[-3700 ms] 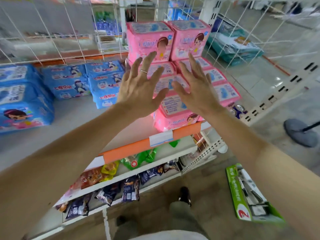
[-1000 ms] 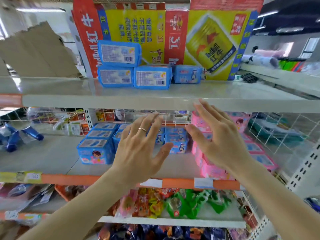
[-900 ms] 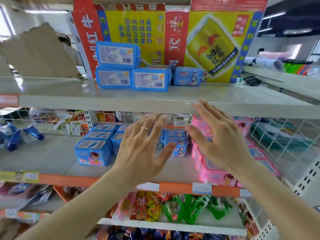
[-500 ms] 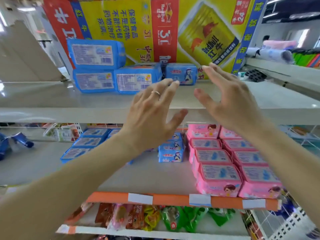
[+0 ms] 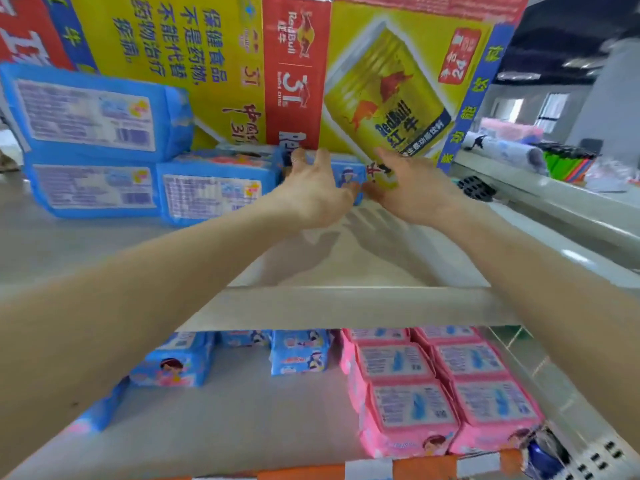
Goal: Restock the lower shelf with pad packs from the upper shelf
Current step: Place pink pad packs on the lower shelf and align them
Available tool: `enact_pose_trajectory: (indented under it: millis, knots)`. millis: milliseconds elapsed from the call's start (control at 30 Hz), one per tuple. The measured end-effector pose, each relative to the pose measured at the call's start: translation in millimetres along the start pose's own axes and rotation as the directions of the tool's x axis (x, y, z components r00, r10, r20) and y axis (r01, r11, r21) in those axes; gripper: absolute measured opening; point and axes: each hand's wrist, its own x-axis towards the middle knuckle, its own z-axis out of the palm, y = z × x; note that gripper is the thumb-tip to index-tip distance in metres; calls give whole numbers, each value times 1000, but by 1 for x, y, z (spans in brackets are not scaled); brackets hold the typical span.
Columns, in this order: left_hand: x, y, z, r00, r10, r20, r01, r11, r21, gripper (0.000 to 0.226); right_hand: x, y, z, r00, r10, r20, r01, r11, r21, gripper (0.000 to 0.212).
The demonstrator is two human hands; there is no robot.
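A: What fills the top of the frame?
B: A big yellow and red drinks carton (image 5: 381,81), cut off by the upper edge, standing at the back of the grey upper shelf (image 5: 346,306). Blue pad packs (image 5: 93,116) are stacked at upper left, the leftmost one cropped.
A: And beneath?
B: The lower shelf (image 5: 242,420), with pink packs (image 5: 415,393) at lower right and a few blue packs (image 5: 299,355) half hidden under the upper shelf's lip. A window (image 5: 554,109) shows in dim blur at upper right.
A: The hands?
B: Both reach to centre frame. The left hand (image 5: 311,192) has fingers over a small blue pack (image 5: 348,176), thumb at its front; blur hides whether it truly clamps. The right hand (image 5: 412,188) is spread, fingers straight, just beside the pack's right end, holding nothing
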Motion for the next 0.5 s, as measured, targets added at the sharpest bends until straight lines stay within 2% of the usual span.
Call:
enact_pose_trajectory:
  millis: [100,167,233,333,400,500]
  knots:
    - [17,4,5,994,-78,80,81,996,-47,91,25,3,5,993,8,122,-9,1000,10,57]
    - [23,3,8,992,-98,85,108,988,-109,92,35,2,16,984,-8,180,4,1000,20,46]
    - [27,2,11,992,-113,52,120,979,-162,86,42,3,31,976,-33,215,15,997,82,44]
    - [28,-1,8,993,-114,-44,96,953,-288,74,52,12,43,978,-42,203,13,989,145,26]
    - [24,-3,7,993,-86,-78,55,939,-339,70,50,21,38,985,-63,159,15,959,283,29]
    - [15,-4,9,991,-26,-132,-21,938,-346,72,41,39,25,996,-90,22,67,865,496,53]
